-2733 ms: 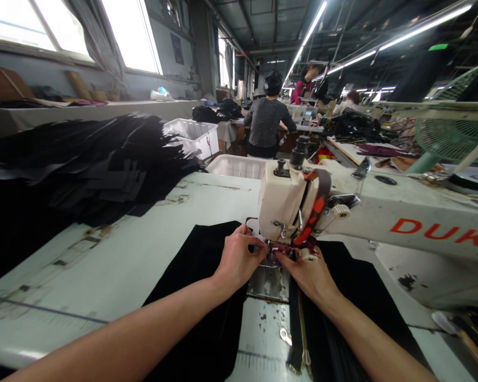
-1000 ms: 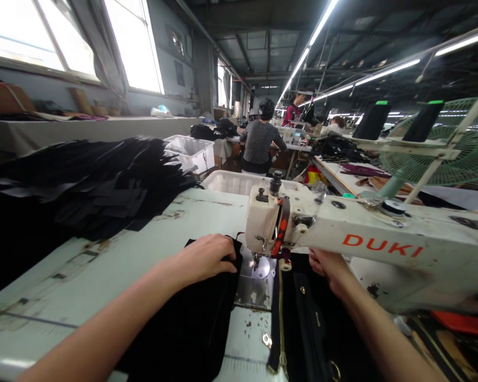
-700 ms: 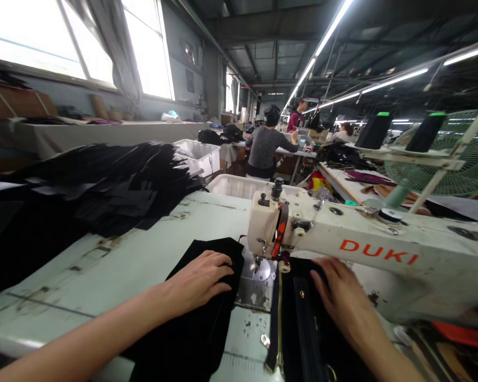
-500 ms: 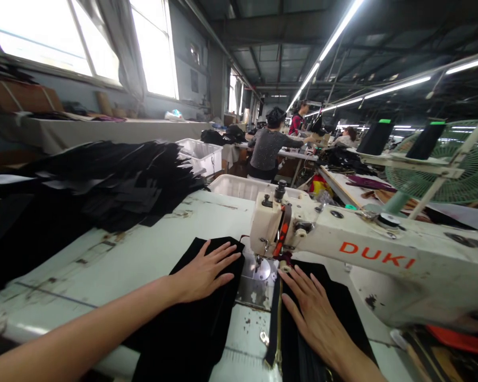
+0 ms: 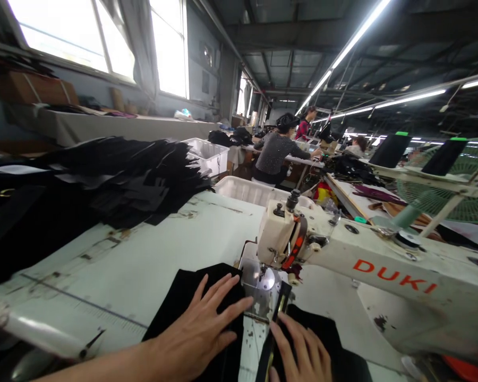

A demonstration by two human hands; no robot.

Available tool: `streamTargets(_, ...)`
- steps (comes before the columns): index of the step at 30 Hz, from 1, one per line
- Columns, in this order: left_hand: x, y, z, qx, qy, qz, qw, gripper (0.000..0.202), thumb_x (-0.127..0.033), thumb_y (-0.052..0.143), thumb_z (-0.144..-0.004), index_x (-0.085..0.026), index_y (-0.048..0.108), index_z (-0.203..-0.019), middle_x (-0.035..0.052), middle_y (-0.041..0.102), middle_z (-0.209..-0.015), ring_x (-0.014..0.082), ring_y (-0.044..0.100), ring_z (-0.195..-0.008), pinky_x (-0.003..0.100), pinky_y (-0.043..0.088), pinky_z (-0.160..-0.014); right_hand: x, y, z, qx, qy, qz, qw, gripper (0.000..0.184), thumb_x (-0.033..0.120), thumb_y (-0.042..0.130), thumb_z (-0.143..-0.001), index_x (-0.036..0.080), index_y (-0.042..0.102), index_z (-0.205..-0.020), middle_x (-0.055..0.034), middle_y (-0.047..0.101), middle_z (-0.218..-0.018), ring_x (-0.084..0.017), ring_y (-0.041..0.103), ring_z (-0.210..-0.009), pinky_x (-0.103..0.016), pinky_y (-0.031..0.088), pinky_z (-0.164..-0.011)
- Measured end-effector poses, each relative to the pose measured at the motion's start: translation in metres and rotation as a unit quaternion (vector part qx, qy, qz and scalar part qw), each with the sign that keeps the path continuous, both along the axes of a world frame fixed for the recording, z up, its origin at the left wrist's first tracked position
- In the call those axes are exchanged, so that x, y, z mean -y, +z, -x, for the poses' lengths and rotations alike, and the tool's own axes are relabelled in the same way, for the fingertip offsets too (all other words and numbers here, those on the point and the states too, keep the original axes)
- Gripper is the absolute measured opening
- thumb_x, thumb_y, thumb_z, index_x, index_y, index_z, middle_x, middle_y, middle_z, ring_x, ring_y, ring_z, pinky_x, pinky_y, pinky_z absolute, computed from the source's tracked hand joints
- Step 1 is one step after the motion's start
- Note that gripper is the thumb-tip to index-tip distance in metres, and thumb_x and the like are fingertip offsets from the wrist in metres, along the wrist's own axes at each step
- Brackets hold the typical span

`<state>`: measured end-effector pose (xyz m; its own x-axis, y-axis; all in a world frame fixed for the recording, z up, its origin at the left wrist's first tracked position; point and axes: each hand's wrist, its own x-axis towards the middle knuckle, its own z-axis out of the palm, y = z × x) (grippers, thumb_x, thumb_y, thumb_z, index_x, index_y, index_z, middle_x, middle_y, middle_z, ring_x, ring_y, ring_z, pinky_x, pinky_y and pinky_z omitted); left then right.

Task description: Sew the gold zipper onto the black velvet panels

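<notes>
My left hand (image 5: 207, 321) lies with spread fingers on a black fabric piece (image 5: 207, 281), left of the sewing machine's needle area. On the other side, my right hand (image 5: 302, 347) rests on a second black fabric piece (image 5: 318, 321), its fingers slightly bent and apart. Under its index finger runs a zipper (image 5: 281, 305) with gold teeth on dark tape, along that piece's left edge. Both pieces lie in front of the sewing machine (image 5: 282, 233), clear of its lit needle plate (image 5: 258, 297). The lower parts of both pieces are out of frame.
A big heap of black fabric pieces (image 5: 143, 175) covers the table's left side. White plastic bins (image 5: 239, 188) stand behind the table (image 5: 191, 233). Thread cones (image 5: 390, 150) and a green fan (image 5: 446, 185) are at the right. Other people sit and stand farther back.
Both hands and the two black pieces have moved back toward me, away from the needle. The zipper's far end now shows beyond my right fingers. The view has shifted slightly.
</notes>
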<state>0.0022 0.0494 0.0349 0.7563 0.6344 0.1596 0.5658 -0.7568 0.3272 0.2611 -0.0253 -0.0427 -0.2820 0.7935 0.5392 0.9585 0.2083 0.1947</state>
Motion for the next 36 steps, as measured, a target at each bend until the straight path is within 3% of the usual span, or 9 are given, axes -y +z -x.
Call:
streamTargets(4,0.021,0.018,0.001,-0.031,-0.086,-0.004,0.996,0.076,-0.02,0.067,-0.088,-0.052,0.031,-0.146,0.0065,0.049,-0.144,0.0365,0.041,-0.135,0.073,0.022,-0.105,-0.03,0.036,0.025,-0.034,0.076,0.057,0.995,0.064,0.02,0.048,-0.082,0.032,0.042,-0.145,-0.0072,0.067,-0.102,-0.023,0.067,-0.084,-0.034,0.056,-0.068)
streamTargets(8,0.022,0.012,0.004,-0.025,-0.119,-0.07,0.99,0.066,-0.017,0.059,-0.094,-0.051,0.034,-0.145,0.0054,0.058,-0.132,0.032,0.049,-0.13,0.07,0.028,-0.104,-0.056,0.046,0.028,-0.033,0.029,0.059,0.997,0.043,0.024,0.038,-0.095,0.032,0.054,-0.135,-0.0075,0.065,-0.099,-0.021,0.066,-0.085,-0.036,0.058,-0.073)
streamTargets(12,0.019,0.009,0.005,-0.014,-0.128,-0.121,0.984,0.063,-0.019,0.061,-0.095,-0.045,0.036,-0.146,0.0074,0.055,-0.132,0.0307,0.048,-0.129,0.067,0.03,-0.105,-0.062,0.033,-0.029,0.035,-0.04,0.0,0.999,0.037,0.03,0.032,-0.1,0.022,0.063,-0.119,-0.0115,0.066,-0.107,-0.024,0.065,-0.096,-0.036,0.057,-0.077)
streamTargets(16,0.015,0.018,-0.002,-0.026,-0.113,-0.058,0.992,0.067,-0.026,0.073,-0.086,-0.044,0.042,-0.142,0.0098,0.048,-0.138,0.0349,0.044,-0.131,0.073,0.025,-0.104,-0.05,0.042,-0.076,0.074,-0.177,-0.067,0.979,0.045,0.031,0.026,-0.1,0.008,0.065,-0.1,-0.0219,0.065,-0.099,-0.032,0.064,-0.084,-0.047,0.056,-0.067)
streamTargets(18,0.01,0.02,-0.008,-0.033,-0.105,-0.011,0.994,0.072,-0.031,0.079,-0.081,-0.047,0.043,-0.141,0.0104,0.045,-0.139,0.0384,0.041,-0.133,0.078,0.021,-0.101,-0.041,0.049,-0.063,0.051,-0.103,-0.084,0.99,0.044,0.035,0.029,-0.1,0.007,0.061,-0.112,-0.0221,0.063,-0.111,-0.03,0.065,-0.094,-0.044,0.058,-0.075)
streamTargets(21,-0.002,0.015,-0.016,-0.018,-0.1,0.032,0.994,0.071,-0.036,0.079,-0.08,-0.047,0.043,-0.141,0.0101,0.044,-0.138,0.0399,0.039,-0.134,0.079,0.013,-0.101,-0.029,0.05,-0.02,0.047,0.118,-0.051,0.991,0.037,0.034,0.039,-0.097,0.016,0.055,-0.124,-0.0079,0.066,-0.118,-0.02,0.066,-0.101,-0.032,0.06,-0.079)
streamTargets(23,-0.01,0.009,-0.017,0.009,-0.088,0.053,0.995,0.07,-0.037,0.078,-0.081,-0.041,0.043,-0.142,0.0108,0.044,-0.139,0.0389,0.038,-0.135,0.076,0.011,-0.105,-0.027,0.048,0.001,0.057,0.178,-0.06,0.981,0.038,0.03,0.042,-0.092,0.016,0.055,-0.124,-0.0032,0.069,-0.115,-0.02,0.068,-0.1,-0.036,0.061,-0.076)
streamTargets(27,-0.02,0.004,-0.017,0.061,-0.014,0.083,0.995,0.059,-0.034,0.076,-0.082,-0.026,0.05,-0.134,0.014,0.038,-0.146,0.0385,0.032,-0.139,0.064,0.02,-0.113,-0.039,0.05,0.004,0.043,0.15,-0.018,0.988,0.043,0.03,0.049,-0.09,0.015,0.053,-0.13,-0.003,0.064,-0.125,-0.022,0.065,-0.109,-0.041,0.06,-0.084)
streamTargets(36,-0.002,-0.008,-0.006,0.037,0.003,0.151,0.988,0.077,-0.039,0.071,-0.086,-0.029,0.03,-0.15,0.0157,0.014,-0.159,0.0413,0.021,-0.143,0.057,0.037,-0.11,-0.052,0.054,-0.002,0.003,0.153,0.034,0.988,0.051,0.027,0.057,-0.085,0.024,0.051,-0.136,-0.0047,0.059,-0.132,-0.025,0.06,-0.118,-0.042,0.06,-0.087)
